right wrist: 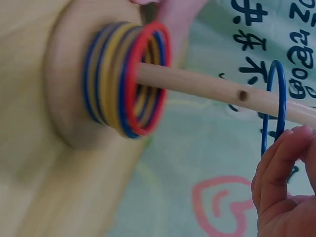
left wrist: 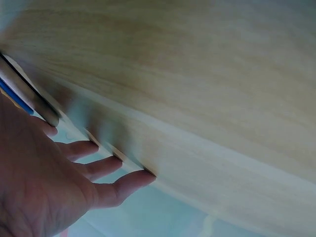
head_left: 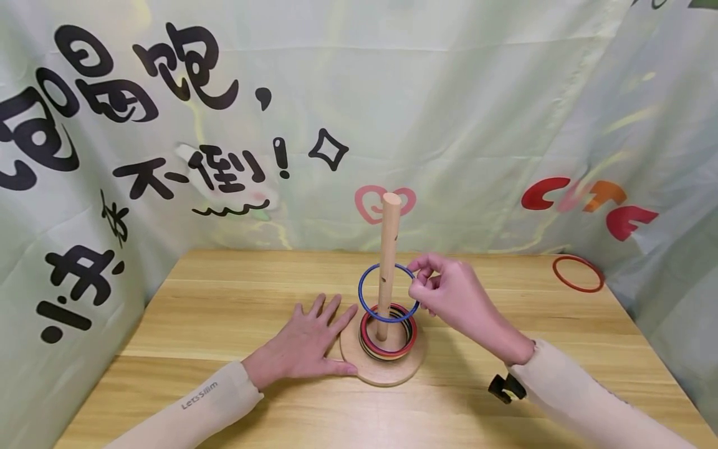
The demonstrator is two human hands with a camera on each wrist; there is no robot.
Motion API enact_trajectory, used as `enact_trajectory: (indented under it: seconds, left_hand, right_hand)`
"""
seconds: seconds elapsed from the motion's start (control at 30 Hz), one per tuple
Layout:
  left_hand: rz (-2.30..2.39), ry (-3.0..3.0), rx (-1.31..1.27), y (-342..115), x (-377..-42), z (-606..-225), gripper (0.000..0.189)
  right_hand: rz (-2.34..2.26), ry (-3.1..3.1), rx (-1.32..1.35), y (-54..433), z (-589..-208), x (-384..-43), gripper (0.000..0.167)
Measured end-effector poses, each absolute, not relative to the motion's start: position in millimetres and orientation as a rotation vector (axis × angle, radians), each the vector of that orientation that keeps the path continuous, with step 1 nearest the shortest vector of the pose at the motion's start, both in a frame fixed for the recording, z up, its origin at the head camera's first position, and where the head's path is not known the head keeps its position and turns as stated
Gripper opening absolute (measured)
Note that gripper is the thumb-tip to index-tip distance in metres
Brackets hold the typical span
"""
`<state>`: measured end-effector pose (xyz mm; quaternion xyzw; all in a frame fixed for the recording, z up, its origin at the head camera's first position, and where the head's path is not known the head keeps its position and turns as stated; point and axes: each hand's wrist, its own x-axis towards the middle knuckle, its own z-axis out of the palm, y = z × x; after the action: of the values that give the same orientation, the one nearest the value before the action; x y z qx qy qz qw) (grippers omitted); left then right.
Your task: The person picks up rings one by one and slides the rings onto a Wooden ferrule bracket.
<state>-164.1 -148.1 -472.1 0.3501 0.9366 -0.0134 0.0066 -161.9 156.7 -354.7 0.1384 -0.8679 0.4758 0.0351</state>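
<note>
A blue ring encircles the upright wooden post, held partway up by my right hand. Thumb and fingers pinch the ring's right side, as the right wrist view also shows. Lower down, a stack of blue, yellow and other rings with a red ring uppermost surrounds the foot of the post. The round wooden base carries it all. Flat on the table with fingers spread, my left hand lies at the base's left edge, thumb and forefinger touching its rim.
Another red ring lies at the table's far right corner. The wooden table meets a printed cloth backdrop at its back and sides. A black wrist-worn piece hangs below my right sleeve.
</note>
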Motion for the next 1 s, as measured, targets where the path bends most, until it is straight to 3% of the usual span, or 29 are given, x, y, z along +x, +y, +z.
enact_trajectory:
  seconds: [0.57,1.0]
  left_hand:
    - [-0.054,2.92,1.086,-148,-165,-474,0.116]
    - [-0.056,2.928,1.095,-149,-165,-474,0.116]
  right_hand:
    - [1.57,-2.781,0.301,157,-420,-159,0.024]
    - [1.669,-2.772,0.263,159,-436,-155,0.024]
